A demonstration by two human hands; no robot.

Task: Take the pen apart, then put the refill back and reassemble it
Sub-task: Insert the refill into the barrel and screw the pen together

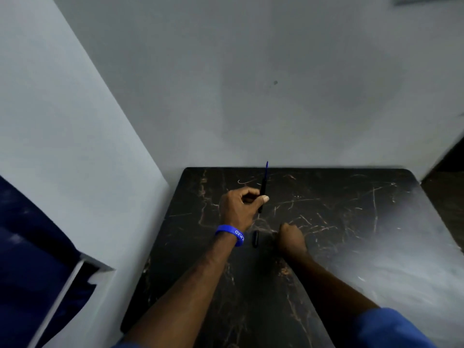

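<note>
Near the back edge of the dark marbled, scratch-marked worktop (351, 222), item by item:

1. Left hand (238, 209), blue rubber wristband (229, 234) at the wrist. Grip closed on the slim black pen barrel (262, 194), pinched between thumb and fingers low on its length. Barrel held raised off the worktop and nearly upright, top leaning slightly away from the person; probably so the open end faces up and stays steady for work from the other hand.

2. Thin blue refill (267, 168), standing out of the barrel's top end. Whether it is seated fully or only partly cannot be told. Judged as the refill-return step, in progress or just finished.

3. Short dark cylindrical piece (255, 238), likely the pen's cap or end section, lying flat on the worktop between the two wrists, apart from both hands. Probably parked within reach for refitting; being round, it could roll if nudged.

4. Right hand (291, 238), curled into a loose fist, low over or resting on the worktop just right of the loose piece. Whether it holds a small part cannot be told.

5. Pale plain wall (251, 96) behind the worktop.
</note>
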